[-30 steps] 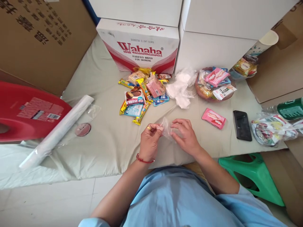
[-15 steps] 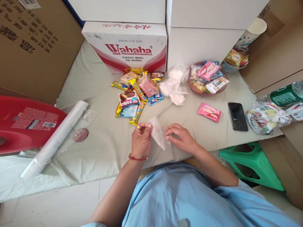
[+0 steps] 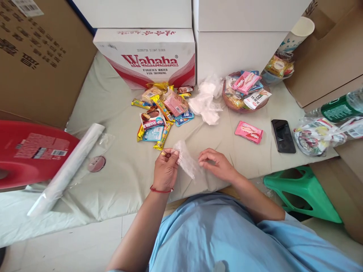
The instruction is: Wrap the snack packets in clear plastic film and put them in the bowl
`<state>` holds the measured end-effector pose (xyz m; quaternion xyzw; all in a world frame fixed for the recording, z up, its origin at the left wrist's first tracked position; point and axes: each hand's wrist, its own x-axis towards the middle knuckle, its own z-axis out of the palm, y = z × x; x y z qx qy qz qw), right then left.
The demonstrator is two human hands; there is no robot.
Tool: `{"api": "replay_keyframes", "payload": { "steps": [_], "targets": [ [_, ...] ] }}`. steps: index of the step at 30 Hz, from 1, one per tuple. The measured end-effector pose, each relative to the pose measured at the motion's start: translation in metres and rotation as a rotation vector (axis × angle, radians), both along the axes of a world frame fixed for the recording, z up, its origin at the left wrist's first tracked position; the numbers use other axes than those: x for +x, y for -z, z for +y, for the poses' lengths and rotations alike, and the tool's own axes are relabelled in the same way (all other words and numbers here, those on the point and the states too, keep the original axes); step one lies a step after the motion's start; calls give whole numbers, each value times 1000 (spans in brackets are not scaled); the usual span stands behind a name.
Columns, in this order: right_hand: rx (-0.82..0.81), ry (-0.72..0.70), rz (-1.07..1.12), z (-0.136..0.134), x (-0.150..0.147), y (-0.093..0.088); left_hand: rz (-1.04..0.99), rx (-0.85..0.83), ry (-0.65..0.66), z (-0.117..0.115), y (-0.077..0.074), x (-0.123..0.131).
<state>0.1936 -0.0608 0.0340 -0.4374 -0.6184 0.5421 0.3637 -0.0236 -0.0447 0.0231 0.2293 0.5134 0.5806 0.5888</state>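
My left hand [image 3: 166, 169] pinches the upper left end of a thin clear plastic bag [image 3: 185, 160], which hangs down to the right. Just right of the bag is my right hand [image 3: 217, 164], its fingers curled with a gap between thumb and forefinger; no held object shows there. Beyond my left hand lies a pile of wrapped snacks [image 3: 154, 118]. Crumpled white plastic bags [image 3: 206, 100] lie to the right of the pile. A pink basket [image 3: 241, 110] holds more packets, and a single pink wafer packet [image 3: 248, 132] rests in front of it.
A Wahaha carton [image 3: 150, 60] stands behind the snacks. At the left are a plastic roll [image 3: 68, 168], a round pink disc [image 3: 96, 164] and a red container [image 3: 34, 153]. A black phone [image 3: 283, 136] lies at the right, above a green stool [image 3: 303, 192].
The view has shifted slightly. My left hand sits a little farther from my right hand, and the plastic bag spreads a little wider between them.
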Motion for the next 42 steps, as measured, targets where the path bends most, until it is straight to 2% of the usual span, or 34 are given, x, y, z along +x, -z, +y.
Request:
{"api": "replay_keyframes", "payload": {
  "steps": [3,5,10,12,14,18,20,22,23,25,28,31,33,38,42],
  "targets": [
    [-145,114,111,3,4,5,17,8,-15,0,0,-4],
    [-162,136,138,4,6,5,31,14,-24,0,0,-5],
    [43,10,-43,-1,-9,-2,51,21,1,-2,0,3],
    [65,15,-58,0,-15,-1,59,24,10,-2,1,5],
    [-8,83,27,3,-14,0,74,29,9,-1,3,2],
    [-320,143,319,8,1,-2,136,26,-6,0,8,-18],
    [-431,133,421,6,7,-5,280,54,-66,-4,6,-27],
    [-469,128,478,4,7,-8,469,116,-131,-14,-1,-30],
    [-472,128,496,3,6,-9,535,146,-120,-20,-6,-29],
    [-469,130,531,1,1,-11,551,167,-5,-34,-17,-20],
    [-460,115,585,1,-6,-16,519,96,182,-50,-25,2],
    [-451,75,596,1,-4,-27,612,14,315,-53,-25,19],
    [-378,86,526,2,6,-39,625,42,376,-49,-26,19],
    [-3,235,251,6,45,-72,457,127,304,-36,-44,-5],
    [45,384,255,5,61,-93,259,103,194,-33,-65,-16]
  ]
}}
